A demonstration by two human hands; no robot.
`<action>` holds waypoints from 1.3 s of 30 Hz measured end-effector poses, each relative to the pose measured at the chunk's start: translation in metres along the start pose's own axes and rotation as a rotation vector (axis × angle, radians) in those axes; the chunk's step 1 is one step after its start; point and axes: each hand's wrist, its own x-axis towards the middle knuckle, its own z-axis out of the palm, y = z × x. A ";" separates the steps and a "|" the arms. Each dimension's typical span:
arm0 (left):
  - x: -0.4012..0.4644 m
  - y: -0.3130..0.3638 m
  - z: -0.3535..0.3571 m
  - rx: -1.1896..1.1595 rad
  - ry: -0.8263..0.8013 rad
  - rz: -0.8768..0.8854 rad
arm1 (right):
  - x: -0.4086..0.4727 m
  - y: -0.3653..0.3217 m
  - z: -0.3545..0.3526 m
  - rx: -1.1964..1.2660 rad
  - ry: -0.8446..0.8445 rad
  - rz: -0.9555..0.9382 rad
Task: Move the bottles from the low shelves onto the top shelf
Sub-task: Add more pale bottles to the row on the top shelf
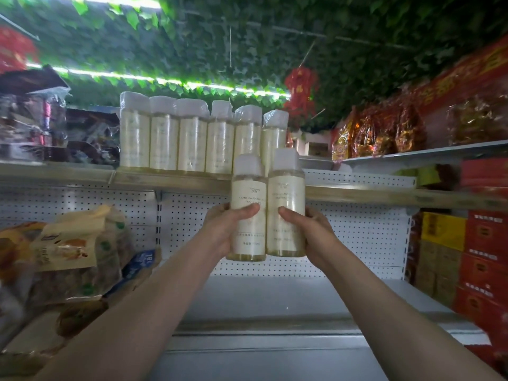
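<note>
Holding one bottle apiece, the two hands are raised side by side in front of the top shelf's front edge. The left hand (pixel 220 229) is wrapped round the lower half of the left held bottle (pixel 248 207), thumb lying across its label; the right hand (pixel 310 232) is wrapped the same way round the right held bottle (pixel 286 204), thumb across its front. Both bottles are upright, pale and clear with white caps, and they touch or nearly touch along their sides; their caps reach above the lip of the top shelf (pixel 165 181) while their bases hang well below it, clear of any surface. Just behind and to the left, a row of six matching bottles (pixel 192 138) already stands on the top shelf, shrink-wrapped at the caps, the rightmost partly hidden by the two held ones. Further left on that shelf sit dark plastic-wrapped packages (pixel 41 122); to the right are red and gold foil packs (pixel 379 133). Below, a white pegboard back panel (pixel 357 237) rises behind the lower shelf (pixel 275 298), with snack bags (pixel 77 248) at its left and red and yellow boxes (pixel 467 257) stacked at its right. Green artificial leaves (pixel 247 37) cover the ceiling.
</note>
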 end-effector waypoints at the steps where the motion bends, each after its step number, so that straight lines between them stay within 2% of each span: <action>1: 0.007 0.001 0.007 0.000 -0.004 0.004 | 0.007 -0.005 -0.007 0.011 -0.036 -0.008; 9: 0.058 0.014 0.067 0.050 -0.095 0.050 | 0.057 -0.046 -0.060 0.045 -0.109 -0.070; 18: 0.090 0.022 0.107 0.045 0.022 0.189 | 0.109 -0.071 -0.093 0.064 -0.162 -0.126; 31: 0.107 0.028 0.099 0.121 0.074 0.250 | 0.205 -0.074 -0.099 0.260 -0.132 -0.138; 39: 0.116 0.030 0.093 0.127 0.061 0.245 | 0.234 -0.069 -0.090 0.178 -0.102 -0.188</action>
